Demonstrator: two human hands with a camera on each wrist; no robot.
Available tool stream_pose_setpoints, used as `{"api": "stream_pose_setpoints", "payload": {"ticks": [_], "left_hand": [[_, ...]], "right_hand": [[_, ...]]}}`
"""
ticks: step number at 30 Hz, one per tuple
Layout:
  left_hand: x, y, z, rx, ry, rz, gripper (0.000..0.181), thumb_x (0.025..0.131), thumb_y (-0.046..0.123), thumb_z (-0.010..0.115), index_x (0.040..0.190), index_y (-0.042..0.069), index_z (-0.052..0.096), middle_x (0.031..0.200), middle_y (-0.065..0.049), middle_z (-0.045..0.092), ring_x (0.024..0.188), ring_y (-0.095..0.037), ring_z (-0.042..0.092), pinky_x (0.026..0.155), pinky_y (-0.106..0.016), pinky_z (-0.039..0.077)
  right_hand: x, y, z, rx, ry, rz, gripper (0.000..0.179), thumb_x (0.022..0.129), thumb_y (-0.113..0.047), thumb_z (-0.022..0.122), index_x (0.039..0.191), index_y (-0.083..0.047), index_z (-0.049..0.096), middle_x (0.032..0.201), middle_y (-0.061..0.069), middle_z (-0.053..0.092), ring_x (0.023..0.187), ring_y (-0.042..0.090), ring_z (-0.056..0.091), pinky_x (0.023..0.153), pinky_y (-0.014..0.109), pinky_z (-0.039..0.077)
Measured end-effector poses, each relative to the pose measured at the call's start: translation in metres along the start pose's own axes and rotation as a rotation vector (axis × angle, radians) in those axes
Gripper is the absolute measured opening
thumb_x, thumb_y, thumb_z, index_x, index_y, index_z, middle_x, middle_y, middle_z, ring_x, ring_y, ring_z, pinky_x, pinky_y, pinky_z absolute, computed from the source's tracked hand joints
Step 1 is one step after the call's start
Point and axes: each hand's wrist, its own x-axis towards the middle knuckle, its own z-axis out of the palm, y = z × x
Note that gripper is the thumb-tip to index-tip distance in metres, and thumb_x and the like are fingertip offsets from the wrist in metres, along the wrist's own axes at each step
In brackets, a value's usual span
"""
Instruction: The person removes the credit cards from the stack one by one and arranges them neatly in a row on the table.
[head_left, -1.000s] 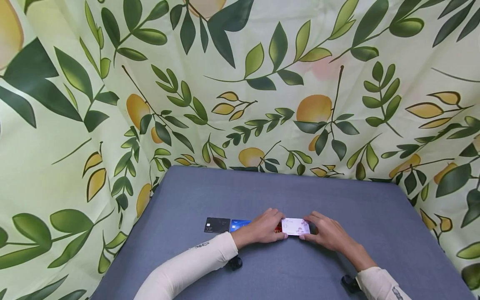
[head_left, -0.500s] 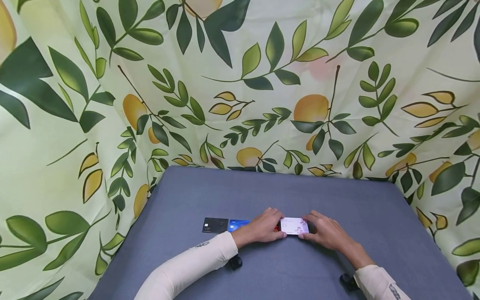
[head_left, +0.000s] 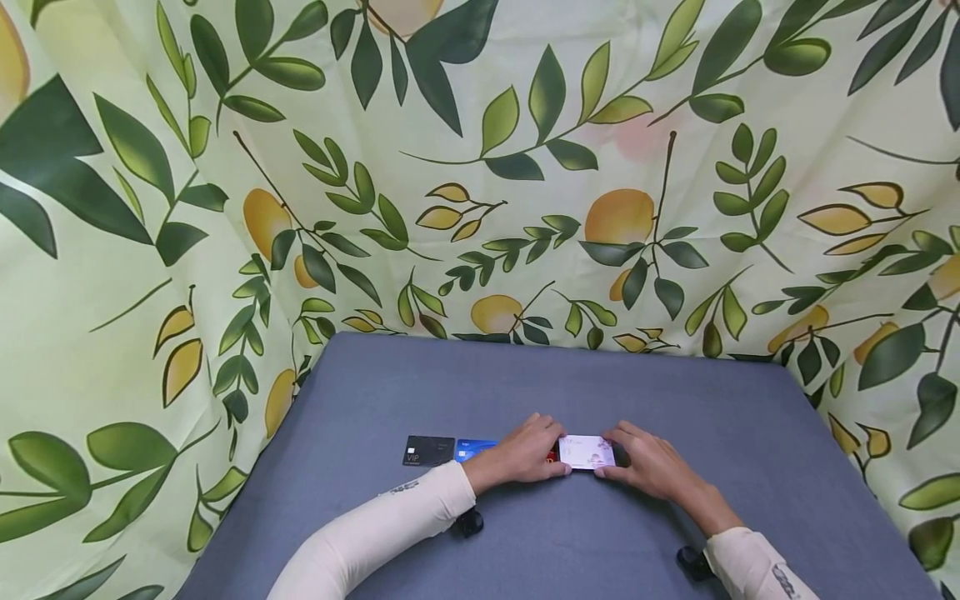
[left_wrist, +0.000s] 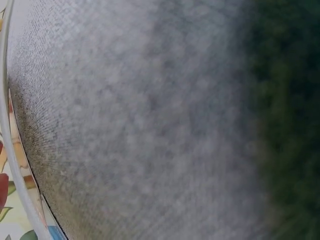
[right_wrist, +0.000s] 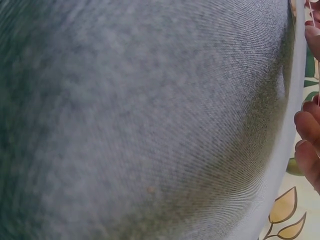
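Note:
In the head view, a white card with a pinkish flower print [head_left: 587,452] lies at the right end of a row of cards. My right hand [head_left: 651,458] holds its right side, thumb at the near corner and fingers at the far one. At its left edge, my left hand [head_left: 527,451] grips the card the same way. A red card [head_left: 552,456] shows only as a sliver beneath the left hand. Further left lie a blue card [head_left: 474,449], partly covered by that hand, and a black card marked VIP [head_left: 429,451].
Grey-blue cloth covers the table [head_left: 450,383]. A leaf-and-fruit patterned curtain [head_left: 420,250] hangs behind it and along both sides. Dark devices sit under the left wrist [head_left: 469,522] and the right wrist [head_left: 693,563]. Both wrist views show mostly blurred cloth.
The head view has shifted very slightly. Both hands keep their places at the white card, and the row of cards looks the same.

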Motion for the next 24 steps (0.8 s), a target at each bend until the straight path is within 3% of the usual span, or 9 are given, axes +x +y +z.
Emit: {"api": "stream_pose_setpoints", "payload": {"ticks": [7,14,24], "left_hand": [[0.0004,-0.0003,0.0013,0.004,0.007,0.001,0.051,0.089,0.046,0.073,0.124,0.010,0.065,0.111,-0.001,0.064,0.094,-0.012,0.051,0.079,-0.020,0.041],[0.0005,0.0002,0.0022,-0.002,-0.039,-0.037,0.053,0.090,0.049,0.071,0.128,0.012,0.064,0.116,0.000,0.062,0.097,-0.011,0.049,0.081,-0.020,0.041],[0.0010,0.0014,0.0013,0.009,-0.022,-0.031,0.052,0.089,0.050,0.072,0.127,0.014,0.066,0.114,0.000,0.061,0.097,-0.011,0.047,0.078,-0.020,0.038]], "right_hand": [[-0.0008,0.0002,0.0005,0.002,-0.006,-0.001,0.057,0.080,-0.051,0.080,0.116,-0.007,0.071,0.097,-0.005,0.060,0.072,0.003,0.046,0.062,0.024,0.041],[-0.0011,0.0011,0.0032,0.006,-0.023,0.009,0.056,0.080,-0.050,0.080,0.116,-0.008,0.070,0.100,-0.004,0.061,0.076,0.005,0.050,0.065,0.027,0.045],[-0.0014,0.0034,0.0044,0.003,-0.043,0.017,0.057,0.081,-0.051,0.078,0.117,-0.008,0.070,0.100,-0.005,0.060,0.077,0.005,0.048,0.065,0.027,0.044]]}}
